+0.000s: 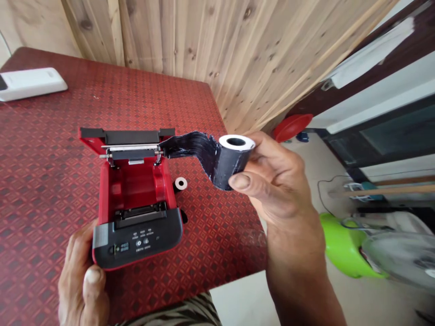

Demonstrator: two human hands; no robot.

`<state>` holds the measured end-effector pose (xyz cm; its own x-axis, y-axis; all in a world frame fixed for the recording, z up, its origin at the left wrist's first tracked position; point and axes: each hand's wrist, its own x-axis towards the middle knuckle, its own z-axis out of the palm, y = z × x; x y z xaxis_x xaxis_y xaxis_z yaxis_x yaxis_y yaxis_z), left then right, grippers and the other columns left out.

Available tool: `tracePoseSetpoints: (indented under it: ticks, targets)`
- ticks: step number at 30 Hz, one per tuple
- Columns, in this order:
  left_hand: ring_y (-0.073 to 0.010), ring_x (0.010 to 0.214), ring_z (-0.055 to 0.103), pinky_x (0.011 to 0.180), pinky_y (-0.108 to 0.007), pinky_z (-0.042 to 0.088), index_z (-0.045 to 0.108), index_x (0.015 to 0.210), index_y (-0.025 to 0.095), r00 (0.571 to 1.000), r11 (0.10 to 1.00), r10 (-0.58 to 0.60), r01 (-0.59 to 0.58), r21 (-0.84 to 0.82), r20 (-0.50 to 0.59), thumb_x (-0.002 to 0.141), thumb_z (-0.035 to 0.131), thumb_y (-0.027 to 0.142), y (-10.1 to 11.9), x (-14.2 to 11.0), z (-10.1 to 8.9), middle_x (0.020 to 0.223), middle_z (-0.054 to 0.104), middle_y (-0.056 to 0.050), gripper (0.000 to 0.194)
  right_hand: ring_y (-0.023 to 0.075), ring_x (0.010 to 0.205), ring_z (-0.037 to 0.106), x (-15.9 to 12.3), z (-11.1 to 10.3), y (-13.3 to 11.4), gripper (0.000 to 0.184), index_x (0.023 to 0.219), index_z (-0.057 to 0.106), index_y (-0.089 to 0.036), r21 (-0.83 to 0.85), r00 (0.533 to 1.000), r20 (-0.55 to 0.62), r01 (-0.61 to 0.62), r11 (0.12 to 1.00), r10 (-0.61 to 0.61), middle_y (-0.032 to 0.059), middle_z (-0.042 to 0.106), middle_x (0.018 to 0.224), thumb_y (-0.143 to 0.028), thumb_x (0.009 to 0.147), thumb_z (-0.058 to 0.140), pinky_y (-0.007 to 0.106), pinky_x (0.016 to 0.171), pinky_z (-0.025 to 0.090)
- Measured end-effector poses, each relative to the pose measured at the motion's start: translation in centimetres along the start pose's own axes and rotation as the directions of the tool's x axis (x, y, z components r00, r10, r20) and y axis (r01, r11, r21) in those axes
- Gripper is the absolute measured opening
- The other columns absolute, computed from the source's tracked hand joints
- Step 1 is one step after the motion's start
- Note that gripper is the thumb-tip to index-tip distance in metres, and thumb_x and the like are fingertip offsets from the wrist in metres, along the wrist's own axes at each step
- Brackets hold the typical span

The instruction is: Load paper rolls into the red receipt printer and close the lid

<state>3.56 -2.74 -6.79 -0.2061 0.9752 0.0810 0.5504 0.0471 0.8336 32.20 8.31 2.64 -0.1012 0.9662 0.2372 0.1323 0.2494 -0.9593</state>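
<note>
A red and black receipt printer (136, 244) sits on the table with its lid (127, 136) raised and its red paper bay (136, 185) bare. My left hand (83, 276) grips the printer's near left corner, the fingers partly hidden along its side. Above the table, right of the printer, my right hand (275, 181) pinches a paper roll (231, 165) between thumb and fingers. Its outside is black, its end white around a dark core. A wrinkled black strip (190, 142) stretches from the roll towards the lid. Whether strip and lid touch, I cannot tell.
A second roll (181, 183) stands partly hidden behind the printer. On the patterned red table (163, 99) a white handheld device (34, 83) lies at the far left. A plank wall (190, 40) borders the table's back. Right, on the floor, are a green tub (343, 249) and a red basin (292, 127).
</note>
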Motion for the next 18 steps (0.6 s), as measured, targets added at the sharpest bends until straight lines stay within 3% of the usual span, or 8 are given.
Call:
tracePoseSetpoints:
  ticks: [4, 7, 9, 11, 14, 15, 16, 18]
  targets:
    - [-0.0332, 0.113, 0.065, 0.095, -0.048, 0.054, 0.062, 0.139, 0.025, 1.000, 0.999, 0.009, -0.009, -0.043, 0.019, 0.101, 0.038, 0.063, -0.9, -0.3, 0.0, 0.128, 0.069, -0.011, 0.060, 0.0143, 0.074, 0.068, -0.9, 1.6, -0.7, 0.031, 0.103, 0.072, -0.026, 0.203, 0.989, 0.141, -0.084, 0.976, 0.056, -0.0025, 0.070, 0.086, -0.037, 0.080, 0.090, 0.028, 0.069, 0.060]
    - [-0.0348, 0.123, 0.064, 0.104, -0.052, 0.053, 0.056, 0.149, 0.029, 0.995, 0.983, -0.027, 0.010, -0.182, -0.092, 0.101, 0.044, 0.058, -0.6, 0.0, -0.1, 0.139, 0.067, -0.010, 0.058, 0.0122, 0.073, 0.068, -1.4, 3.0, -1.1, 0.033, 0.106, 0.073, -0.023, 0.363, 0.951, 0.294, -0.208, 0.908, 0.101, -0.0020, 0.071, 0.086, -0.025, 0.079, 0.091, 0.024, 0.067, 0.057]
    - [-0.0370, 0.129, 0.063, 0.107, -0.056, 0.053, 0.056, 0.150, 0.033, 0.967, 0.939, 0.012, -0.099, -0.330, -0.254, 0.098, 0.049, 0.060, 0.4, 0.7, -0.6, 0.143, 0.064, -0.009, 0.059, 0.0105, 0.071, 0.067, -1.8, 4.0, -1.4, 0.032, 0.107, 0.073, -0.021, 0.442, 0.918, 0.379, -0.290, 0.849, 0.117, -0.0019, 0.071, 0.084, -0.021, 0.080, 0.090, 0.021, 0.066, 0.055]
    - [-0.0369, 0.124, 0.066, 0.103, -0.055, 0.057, 0.060, 0.146, 0.036, 0.918, 0.906, 0.149, -0.276, -0.321, -0.368, 0.090, 0.061, 0.063, 2.1, 1.7, -1.5, 0.141, 0.066, -0.008, 0.063, 0.0094, 0.069, 0.065, -2.0, 5.1, -1.7, 0.031, 0.106, 0.075, -0.019, 0.472, 0.884, 0.450, -0.354, 0.807, 0.125, -0.0014, 0.071, 0.082, -0.019, 0.079, 0.090, 0.019, 0.064, 0.053]
    - [-0.0347, 0.136, 0.060, 0.111, -0.050, 0.054, 0.047, 0.157, 0.033, 0.956, 0.923, 0.224, -0.271, -0.275, -0.189, 0.095, 0.055, 0.065, 4.5, 3.2, -3.4, 0.152, 0.059, -0.009, 0.070, 0.0109, 0.071, 0.065, -2.1, 6.5, -2.2, 0.035, 0.106, 0.078, -0.017, 0.453, 0.836, 0.526, -0.432, 0.779, 0.158, 0.0005, 0.071, 0.082, -0.021, 0.074, 0.093, 0.021, 0.066, 0.053]
    - [-0.0292, 0.130, 0.066, 0.103, -0.041, 0.059, 0.047, 0.157, 0.035, 0.971, 0.948, 0.236, -0.237, -0.213, -0.028, 0.097, 0.053, 0.065, 5.0, 3.6, -4.0, 0.148, 0.064, -0.006, 0.068, 0.0114, 0.071, 0.065, -2.1, 6.9, -2.3, 0.036, 0.105, 0.078, -0.016, 0.447, 0.826, 0.538, -0.450, 0.773, 0.169, 0.0006, 0.071, 0.082, -0.022, 0.073, 0.093, 0.021, 0.065, 0.053]
    - [-0.0225, 0.114, 0.073, 0.088, -0.031, 0.062, 0.057, 0.147, 0.037, 0.966, 0.952, 0.257, -0.250, -0.175, 0.020, 0.099, 0.052, 0.062, 5.3, 3.8, -4.4, 0.132, 0.074, -0.002, 0.055, 0.0116, 0.070, 0.065, -2.0, 7.2, -2.4, 0.036, 0.104, 0.077, -0.017, 0.445, 0.821, 0.542, -0.462, 0.767, 0.180, 0.0005, 0.071, 0.082, -0.021, 0.073, 0.093, 0.021, 0.064, 0.053]
    - [-0.0114, 0.079, 0.075, 0.061, -0.018, 0.055, 0.073, 0.117, 0.038, 0.965, 0.963, 0.260, -0.257, -0.076, 0.029, 0.098, 0.059, 0.056, 5.5, 3.9, -5.0, 0.097, 0.080, 0.007, 0.029, 0.0103, 0.068, 0.064, -1.7, 7.5, -2.2, 0.032, 0.104, 0.076, -0.019, 0.442, 0.829, 0.527, -0.454, 0.773, 0.186, -0.0008, 0.071, 0.082, -0.018, 0.076, 0.090, 0.020, 0.062, 0.051]
